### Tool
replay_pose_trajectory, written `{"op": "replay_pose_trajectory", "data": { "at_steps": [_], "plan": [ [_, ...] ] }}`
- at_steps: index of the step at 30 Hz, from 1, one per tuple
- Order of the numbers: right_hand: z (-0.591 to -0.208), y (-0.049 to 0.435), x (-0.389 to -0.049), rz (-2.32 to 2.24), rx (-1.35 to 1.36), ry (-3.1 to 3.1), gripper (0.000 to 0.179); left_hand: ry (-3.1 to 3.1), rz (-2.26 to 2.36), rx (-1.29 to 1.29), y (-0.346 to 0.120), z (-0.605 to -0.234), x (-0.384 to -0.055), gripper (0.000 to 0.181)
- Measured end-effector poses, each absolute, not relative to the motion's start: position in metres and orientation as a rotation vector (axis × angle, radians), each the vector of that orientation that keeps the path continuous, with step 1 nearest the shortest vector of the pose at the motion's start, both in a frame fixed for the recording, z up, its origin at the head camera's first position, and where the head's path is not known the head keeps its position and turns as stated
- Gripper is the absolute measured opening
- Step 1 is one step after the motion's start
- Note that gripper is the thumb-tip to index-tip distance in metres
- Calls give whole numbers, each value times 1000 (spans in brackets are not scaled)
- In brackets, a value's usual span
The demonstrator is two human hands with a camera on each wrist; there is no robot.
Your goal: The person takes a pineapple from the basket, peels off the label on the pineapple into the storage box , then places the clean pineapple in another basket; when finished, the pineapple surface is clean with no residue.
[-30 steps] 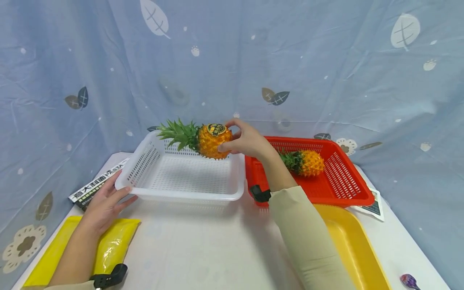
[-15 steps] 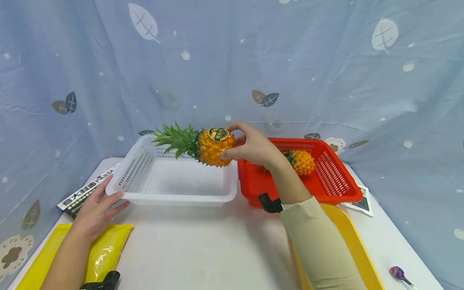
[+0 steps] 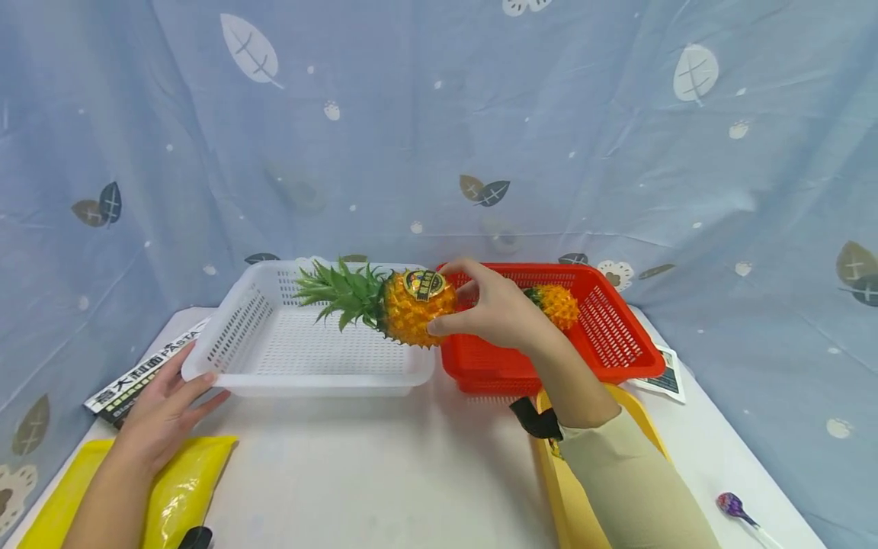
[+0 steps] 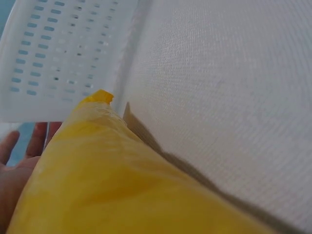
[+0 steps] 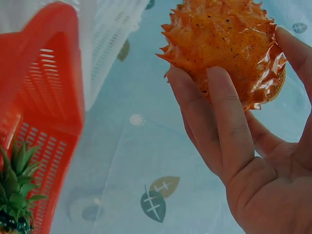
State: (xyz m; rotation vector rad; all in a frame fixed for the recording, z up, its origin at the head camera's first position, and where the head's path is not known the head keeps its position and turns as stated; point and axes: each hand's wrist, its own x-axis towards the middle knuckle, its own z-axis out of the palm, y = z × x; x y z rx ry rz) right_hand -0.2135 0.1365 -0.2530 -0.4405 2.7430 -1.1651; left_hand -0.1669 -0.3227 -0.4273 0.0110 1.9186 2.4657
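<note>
My right hand (image 3: 504, 309) grips the base of an orange pineapple (image 3: 414, 301) with a green leafy crown and a black-and-gold label. The pineapple is held sideways, crown to the left, above the right part of a white basket (image 3: 315, 384). In the right wrist view the fingers (image 5: 226, 107) press against its spiky skin. My left hand (image 3: 158, 408) touches the front left corner of the white basket with fairly straight fingers; some fingertips are hidden beside it. In the left wrist view a yellow bag (image 4: 107, 175) covers part of that hand (image 4: 17, 183).
Right of the white basket stands a red basket (image 3: 617, 328) holding another pineapple (image 3: 555, 306). A yellow tray (image 3: 579, 503) lies in front of it, partly under my right forearm. A lollipop (image 3: 730, 503) lies far right, a pasta package (image 3: 130, 389) on the left.
The pineapple in my right hand has come lower and shifted right relative to the white basket. My left hand stays at the basket corner. The head view has turned slightly right.
</note>
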Motion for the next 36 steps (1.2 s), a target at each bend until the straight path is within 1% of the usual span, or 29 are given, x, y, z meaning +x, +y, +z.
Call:
{"op": "replay_pose_trajectory", "data": {
  "at_steps": [6,9,16,23,36],
  "plan": [
    [-263,148,-195,-1177,-496,2762,74,1925,2443,-13,-323,-429,-169,76],
    [-267,153,-185,-1197,-518,2725,73,1921,2441,-45,-322,-432,-166,76],
    [-273,165,-159,-1184,-537,2710,68,1924,2449,-29,-321,-429,-168,76],
    [-277,168,-137,-1250,-479,2639,69,1957,2447,-7,-321,-428,-167,75],
    [-304,177,-117,-1294,-483,2536,65,1960,2439,-28,-322,-430,-167,75]
  ]
}}
